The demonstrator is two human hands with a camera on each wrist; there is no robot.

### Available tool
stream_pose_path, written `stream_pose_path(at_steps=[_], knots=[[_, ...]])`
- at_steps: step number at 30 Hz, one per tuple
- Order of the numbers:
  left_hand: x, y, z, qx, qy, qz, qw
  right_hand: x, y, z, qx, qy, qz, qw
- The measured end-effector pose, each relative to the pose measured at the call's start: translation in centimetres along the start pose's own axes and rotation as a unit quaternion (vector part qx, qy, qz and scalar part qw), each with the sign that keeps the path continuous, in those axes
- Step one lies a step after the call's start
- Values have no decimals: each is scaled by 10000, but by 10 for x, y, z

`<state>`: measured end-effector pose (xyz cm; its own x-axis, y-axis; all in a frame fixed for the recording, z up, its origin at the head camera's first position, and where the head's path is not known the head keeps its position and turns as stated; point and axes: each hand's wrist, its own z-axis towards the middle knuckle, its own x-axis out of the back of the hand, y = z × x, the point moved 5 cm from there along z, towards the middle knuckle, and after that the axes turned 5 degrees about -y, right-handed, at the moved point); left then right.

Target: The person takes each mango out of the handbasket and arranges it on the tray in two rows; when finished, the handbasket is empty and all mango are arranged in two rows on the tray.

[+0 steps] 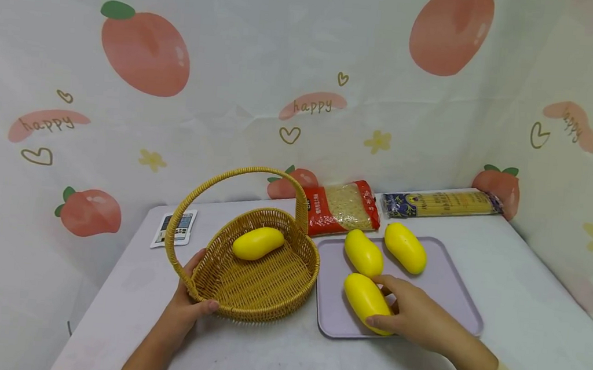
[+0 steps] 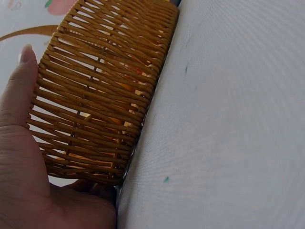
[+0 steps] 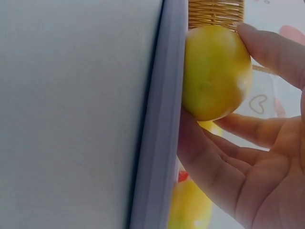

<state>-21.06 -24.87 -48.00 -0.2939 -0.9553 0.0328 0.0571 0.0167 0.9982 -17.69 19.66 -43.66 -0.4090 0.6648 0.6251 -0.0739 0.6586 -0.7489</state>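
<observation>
My left hand (image 1: 182, 304) grips the near left side of a woven basket (image 1: 262, 284), thumb on the rim in the left wrist view. A tall arched handle (image 1: 235, 172) rises from the basket, and a single yellow mango (image 1: 257, 243) lies inside it. On the lilac tray (image 1: 448, 284), my right hand (image 1: 417, 316) holds the nearest mango (image 1: 363, 298) between thumb and fingers. The right wrist view shows that mango (image 3: 214, 71) end-on, low beside the tray's edge. Two more mangoes, one in the middle (image 1: 363, 253) and one farther right (image 1: 405, 249), lie behind it.
Behind the tray lies a red bag of grain (image 1: 344, 208), and right of that a long pack of noodles (image 1: 441, 204). A small white packet (image 1: 174, 229) is left of the basket. Patterned cloth walls stand behind and to the right of the table.
</observation>
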Motion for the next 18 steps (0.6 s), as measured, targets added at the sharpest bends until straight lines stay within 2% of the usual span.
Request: stream_pose_path(at_steps=[11,18], knots=[[1,-1,0,157,71,106,9998,2,0,-2,-222,96,-176,9996],[1,-1,1,212,103,138,9996,6,0,-3,-211,113,-109,9997]])
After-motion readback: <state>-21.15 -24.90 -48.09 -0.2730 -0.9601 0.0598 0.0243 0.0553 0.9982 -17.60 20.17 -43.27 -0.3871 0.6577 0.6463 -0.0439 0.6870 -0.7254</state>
